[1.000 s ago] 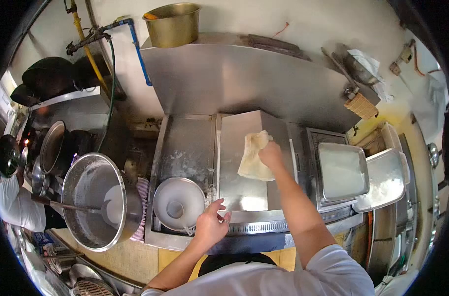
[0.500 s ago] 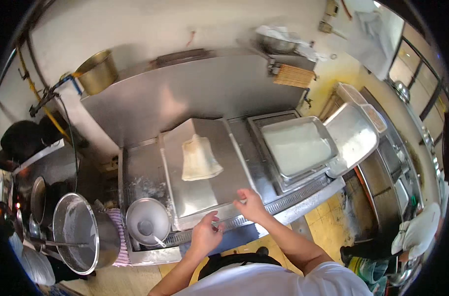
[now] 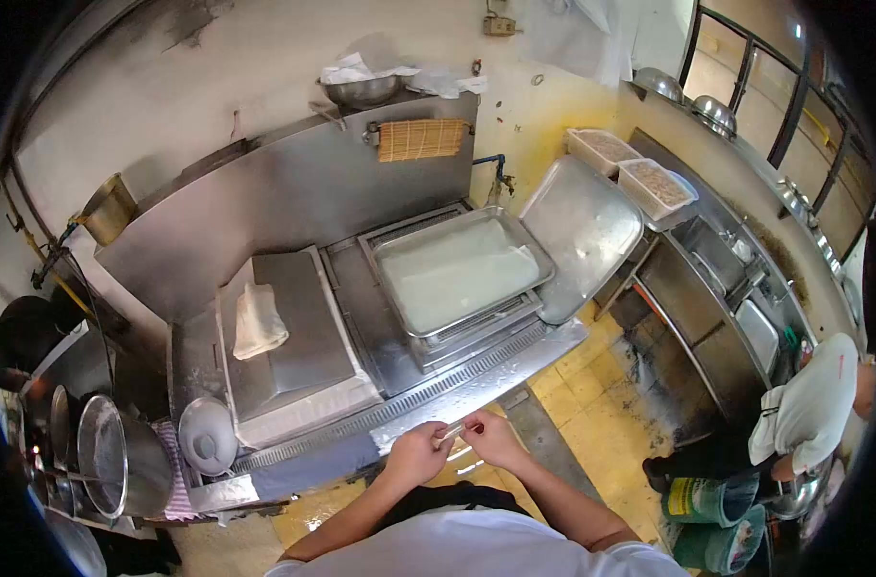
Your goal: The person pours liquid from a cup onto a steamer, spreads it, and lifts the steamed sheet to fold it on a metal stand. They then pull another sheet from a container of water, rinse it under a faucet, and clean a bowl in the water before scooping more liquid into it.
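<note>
My left hand (image 3: 421, 454) and my right hand (image 3: 496, 440) meet in front of my body, just beyond the steel counter's front edge. Their fingers are bent and pinched close together. A small pale sliver shows between the fingertips, and I cannot tell what it is. Straight ahead, a shallow metal tray (image 3: 421, 332) holds a smooth whitish layer with a small raised corner at its right. Left of it, a folded cream-coloured sheet (image 3: 259, 325) lies on a sloped steel panel (image 3: 313, 341). Near the counter's left end sits a round metal bowl or lid (image 3: 207, 438).
A metal lid (image 3: 592, 236) leans right of the tray, near two filled white containers (image 3: 654, 188). A large pot (image 3: 135, 462) stands at left beside a striped cloth (image 3: 176, 481). At right, a person in a white shirt (image 3: 808, 399) bends near green buckets (image 3: 712, 519).
The view has swung right, so the counter sits further left. My hands, apart over the front of the sloped panel before, have come together at the fingertips, nearer my body.
</note>
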{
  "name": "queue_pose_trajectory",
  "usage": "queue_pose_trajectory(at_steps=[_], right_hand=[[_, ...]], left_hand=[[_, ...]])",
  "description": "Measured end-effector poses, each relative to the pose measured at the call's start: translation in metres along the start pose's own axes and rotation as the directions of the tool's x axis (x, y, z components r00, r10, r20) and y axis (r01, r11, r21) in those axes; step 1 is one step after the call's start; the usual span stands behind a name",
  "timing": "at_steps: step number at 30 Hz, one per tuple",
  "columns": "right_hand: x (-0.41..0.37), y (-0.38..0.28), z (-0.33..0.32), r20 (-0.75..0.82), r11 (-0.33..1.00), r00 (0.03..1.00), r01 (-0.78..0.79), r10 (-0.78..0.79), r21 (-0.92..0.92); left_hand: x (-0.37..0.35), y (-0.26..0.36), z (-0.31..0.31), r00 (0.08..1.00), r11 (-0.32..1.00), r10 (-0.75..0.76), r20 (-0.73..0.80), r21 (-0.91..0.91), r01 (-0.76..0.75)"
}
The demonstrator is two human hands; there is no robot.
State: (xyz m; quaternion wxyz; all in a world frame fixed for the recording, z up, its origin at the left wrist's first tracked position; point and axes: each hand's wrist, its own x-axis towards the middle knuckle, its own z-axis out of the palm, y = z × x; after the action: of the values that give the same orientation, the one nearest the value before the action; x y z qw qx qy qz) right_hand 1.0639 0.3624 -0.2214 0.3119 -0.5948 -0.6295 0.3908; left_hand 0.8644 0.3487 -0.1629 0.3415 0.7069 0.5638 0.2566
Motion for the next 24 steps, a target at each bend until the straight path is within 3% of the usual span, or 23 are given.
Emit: queue_pose_trajectory(at_steps=[6, 10, 13, 18, 24], right_hand=[[0.011, 0.005, -0.049, -0.04, 0.995, 0.997, 0.073, -0.07, 0.073], [0.027, 0.003, -0.074, -0.031, 0.997, 0.999, 0.037, -0.035, 0.065], [0.046, 0.009, -0.092, -0.006, 0.999, 1.0, -0.007, 0.007, 0.051], [0.114, 0.013, -0.128, 0.013, 0.999, 1.0, 0.012, -0.012, -0.05], [0.201, 0.014, -0.137, 0.112, 0.986, 0.994, 0.035, -0.017, -0.166]], left_hand=[[0.039, 0.023, 0.036, 0.998, 0.996, 0.065, -0.026, 0.064, -0.063], [0.086, 0.018, 0.035, 0.999, 0.999, -0.031, -0.026, 0.015, 0.032], [0.133, 0.003, 0.032, 0.996, 0.999, 0.019, -0.083, 0.049, -0.015], [0.209, -0.026, 0.035, 0.974, 0.998, -0.051, -0.219, -0.032, 0.045], [0.3, -0.084, 0.027, 0.933, 0.984, 0.045, -0.358, 0.176, 0.02]])
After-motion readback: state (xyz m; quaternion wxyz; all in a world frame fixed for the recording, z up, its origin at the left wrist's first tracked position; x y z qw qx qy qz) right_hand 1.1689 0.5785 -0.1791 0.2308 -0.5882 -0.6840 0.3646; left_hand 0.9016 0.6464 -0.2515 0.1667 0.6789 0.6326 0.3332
